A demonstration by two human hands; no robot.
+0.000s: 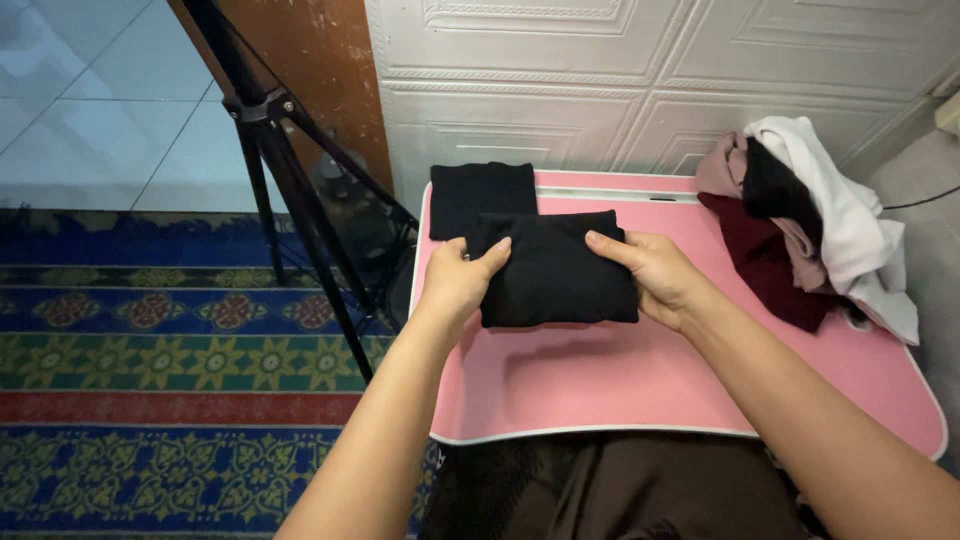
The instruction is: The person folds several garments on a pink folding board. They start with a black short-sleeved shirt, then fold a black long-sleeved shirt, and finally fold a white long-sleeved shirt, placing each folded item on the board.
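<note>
A folded black garment [556, 270] is lifted a little above the pink table [620, 385], casting a shadow below it. My left hand [458, 280] grips its left edge, thumb on top. Holding the right edge is my right hand [655, 275], fingers spread over the cloth. Behind it, a second folded black garment [482, 196] lies flat at the table's far left corner.
A heap of unfolded clothes [800, 225], white, maroon, dusty pink and black, sits at the table's far right. A black tripod [290, 170] stands left of the table on a patterned carpet [170, 350]. A white panelled wall [620, 80] runs behind.
</note>
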